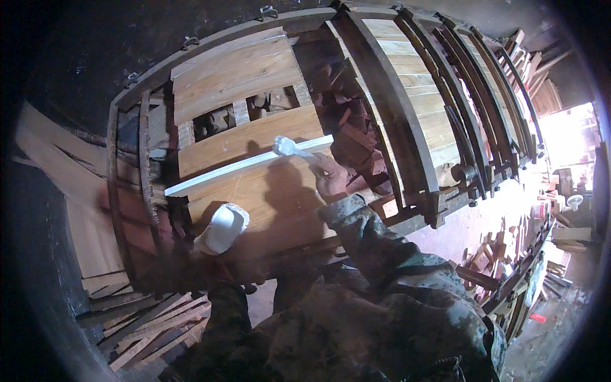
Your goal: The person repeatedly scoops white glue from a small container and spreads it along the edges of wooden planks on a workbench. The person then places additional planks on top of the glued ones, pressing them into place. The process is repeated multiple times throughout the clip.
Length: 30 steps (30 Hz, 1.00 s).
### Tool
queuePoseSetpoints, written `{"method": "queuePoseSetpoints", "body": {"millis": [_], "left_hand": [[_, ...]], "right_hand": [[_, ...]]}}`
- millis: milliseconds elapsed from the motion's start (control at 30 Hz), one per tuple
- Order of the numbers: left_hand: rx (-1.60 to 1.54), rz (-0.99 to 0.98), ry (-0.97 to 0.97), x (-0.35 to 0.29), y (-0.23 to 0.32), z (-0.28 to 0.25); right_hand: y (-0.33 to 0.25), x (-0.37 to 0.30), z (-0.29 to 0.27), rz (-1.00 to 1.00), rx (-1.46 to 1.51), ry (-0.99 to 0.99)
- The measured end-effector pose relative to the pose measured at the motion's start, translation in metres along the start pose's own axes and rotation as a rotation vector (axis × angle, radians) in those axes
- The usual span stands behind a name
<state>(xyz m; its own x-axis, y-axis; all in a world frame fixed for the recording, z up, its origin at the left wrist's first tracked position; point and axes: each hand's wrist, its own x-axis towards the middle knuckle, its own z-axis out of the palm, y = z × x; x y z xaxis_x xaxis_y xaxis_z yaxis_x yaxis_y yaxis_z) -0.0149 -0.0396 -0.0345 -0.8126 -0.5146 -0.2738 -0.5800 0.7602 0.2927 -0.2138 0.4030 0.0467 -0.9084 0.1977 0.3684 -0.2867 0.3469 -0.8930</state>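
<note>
My right hand point(332, 180) is closed round the handle of a brush point(287, 147) whose bristles are coated white. The bristle end is over a long narrow wooden strip point(219, 175) with a white, wet-looking upper edge, lying across the wooden boards. In deep shadow at the lower left, my left hand point(202, 244) grips an open white tub point(224, 230), tilted, with white stuff round its rim. Under the strip lie a near board point(254, 198) and a far board point(248, 135), both resting on a dark metal clamping frame point(137, 89).
Farther right, more boards point(423, 99) lie between heavy metal clamp bars point(388, 70). Wood offcuts point(356, 143) show through the frame's gaps. Thin wood strips point(159, 328) are piled on the floor at lower left, and large panels point(70, 165) lean at the left.
</note>
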Motion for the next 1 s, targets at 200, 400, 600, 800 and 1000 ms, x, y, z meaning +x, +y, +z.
{"method": "queuePoseSetpoints", "body": {"millis": [200,400,600,800,1000], "left_hand": [[-0.041,0.030,-0.017,-0.006,0.006,0.009],[-0.121,0.060,-0.051,-0.014,0.013,0.008],[-0.228,0.076,-0.088,-0.009,0.001,-0.002],[-0.397,0.062,-0.051,0.038,-0.029,-0.009],[-0.607,-0.020,0.028,0.072,-0.087,-0.028]], "right_hand": [[0.044,-0.020,-0.085,0.479,0.665,0.252],[-0.004,-0.024,-0.088,0.408,0.246,0.296],[-0.048,-0.015,0.077,0.875,0.958,-0.050],[-0.016,-0.021,0.110,0.954,0.579,0.090],[-0.005,-0.042,-0.030,1.020,0.499,0.300]]}}
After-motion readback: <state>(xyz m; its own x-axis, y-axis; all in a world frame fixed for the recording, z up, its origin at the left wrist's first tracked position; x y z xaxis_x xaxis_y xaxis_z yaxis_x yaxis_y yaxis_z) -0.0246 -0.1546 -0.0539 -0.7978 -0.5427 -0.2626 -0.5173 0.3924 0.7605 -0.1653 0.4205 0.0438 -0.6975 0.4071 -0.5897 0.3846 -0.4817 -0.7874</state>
